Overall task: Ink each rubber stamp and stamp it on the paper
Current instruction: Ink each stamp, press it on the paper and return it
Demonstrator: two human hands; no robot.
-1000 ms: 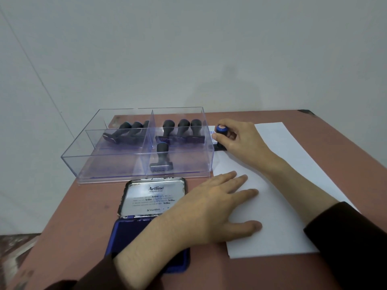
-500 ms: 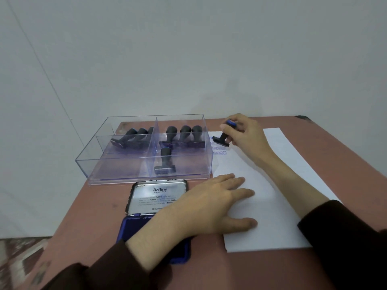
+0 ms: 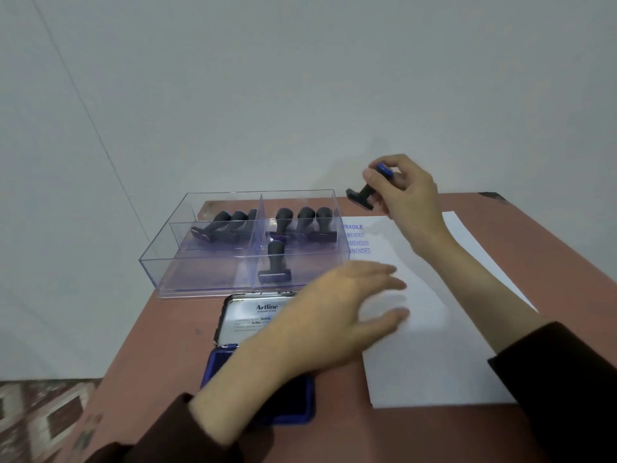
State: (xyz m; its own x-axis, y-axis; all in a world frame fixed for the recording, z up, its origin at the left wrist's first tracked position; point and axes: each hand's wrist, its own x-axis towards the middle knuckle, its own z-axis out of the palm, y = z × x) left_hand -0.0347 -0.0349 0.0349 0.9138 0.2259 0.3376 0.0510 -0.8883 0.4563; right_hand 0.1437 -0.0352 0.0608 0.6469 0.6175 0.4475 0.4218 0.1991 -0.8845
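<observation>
Desk (image 3: 160, 345): a reddish-brown desk carries everything, set against a pale wall.
Paper (image 3: 444, 362): a white sheet of paper lies flat just right of the box, its left edge close beside the box's right wall.
Box (image 3: 207, 275): a clear plastic box with four compartments stands at the desk's far left.
Ink pad (image 3: 290, 399): a blue ink pad sits directly in front of the box, its silver metal lid (image 3: 247, 315) marked "Artline" hinged open toward the box's front wall.
Left grip (image 3: 334, 315): open and empty, fingers straight and loosely spread over the paper's left edge, off the box's front right corner. The wrist crosses the ink pad. Motion blur hides whether the fingertips touch the sheet.
Right grip (image 3: 407, 195): raised in the air beyond the box's far right corner, fingers and thumb pinching the held stamp's handle.
Stored stamps (image 3: 303, 222): seven black rubber stamps rest in the box: three in the back left compartment, three in the back right, one upright in the front right.
Held stamp (image 3: 362, 195): a black rubber stamp with a blue cap, tilted, its base pointing down toward the box, clear of the paper.
Imprints (image 3: 353, 226): blue "FRAGILE" above three "AMENDED" marks on the paper, right beside the box's right wall.
</observation>
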